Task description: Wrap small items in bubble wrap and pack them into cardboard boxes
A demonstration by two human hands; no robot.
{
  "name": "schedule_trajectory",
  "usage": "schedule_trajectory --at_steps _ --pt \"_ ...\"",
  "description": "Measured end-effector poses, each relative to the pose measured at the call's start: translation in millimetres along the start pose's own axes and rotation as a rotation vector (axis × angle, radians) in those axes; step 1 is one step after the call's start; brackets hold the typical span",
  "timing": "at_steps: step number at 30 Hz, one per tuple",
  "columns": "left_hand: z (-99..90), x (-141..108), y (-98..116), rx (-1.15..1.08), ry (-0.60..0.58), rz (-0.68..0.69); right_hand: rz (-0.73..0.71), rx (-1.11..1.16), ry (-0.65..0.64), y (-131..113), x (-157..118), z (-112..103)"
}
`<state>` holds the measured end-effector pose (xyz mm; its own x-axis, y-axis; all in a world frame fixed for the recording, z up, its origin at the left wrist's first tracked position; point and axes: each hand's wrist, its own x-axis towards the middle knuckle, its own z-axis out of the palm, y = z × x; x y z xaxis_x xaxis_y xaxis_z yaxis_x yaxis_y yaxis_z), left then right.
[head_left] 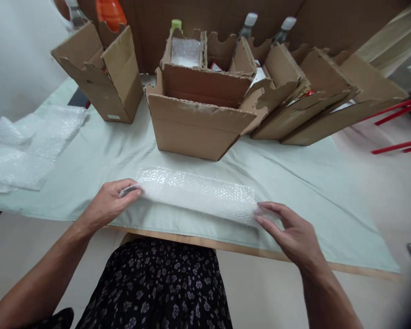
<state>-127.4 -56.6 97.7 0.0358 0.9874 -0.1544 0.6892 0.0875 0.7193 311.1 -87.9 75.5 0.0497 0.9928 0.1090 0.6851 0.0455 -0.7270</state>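
Bubble wrap strip [198, 191] just in front of the large open box [200, 125], on cloth-covered table [329, 219]. Left hand [114, 201] pinches strip's left end; right hand [291, 230] pinches its right end. More bubble wrap [34, 146] left of box.

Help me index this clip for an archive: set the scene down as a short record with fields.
Left hand: pinches one end of the bubble-wrap strip
Right hand: at the strip's other end
Strip: flattened, spans between both hands
Surface: pale green cloth
Beyond the strip: open cardboard box, more boxes behind and to both sides
Far left: loose bubble wrap
Back: bottles, two with white caps
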Motion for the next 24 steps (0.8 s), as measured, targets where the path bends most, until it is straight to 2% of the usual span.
schedule_trajectory --at_steps 2,5,8,11,17,24 --pt "5.1 5.8 -2.6 0.004 0.021 -0.001 0.071 0.103 -0.009 8.2 3.6 6.4" --pt "12.4 13.7 -4.2 0.036 0.056 -0.012 0.156 0.207 0.077 15.1 9.2 14.9" --pt "16.8 20.4 -3.0 0.083 0.096 -0.025 0.167 0.254 0.175 13.9 18.0 22.3" --pt "19.2 25.8 -1.4 0.121 0.126 -0.045 0.148 0.243 0.220 11.4 29.5 30.9" --pt "25.6 33.2 -3.9 0.349 0.122 -0.085 0.124 -0.040 0.165 16.5 40.8 46.7" --pt "28.4 35.8 -14.8 0.514 0.269 -0.045 -0.030 -0.366 0.132 20.3 44.8 45.7"
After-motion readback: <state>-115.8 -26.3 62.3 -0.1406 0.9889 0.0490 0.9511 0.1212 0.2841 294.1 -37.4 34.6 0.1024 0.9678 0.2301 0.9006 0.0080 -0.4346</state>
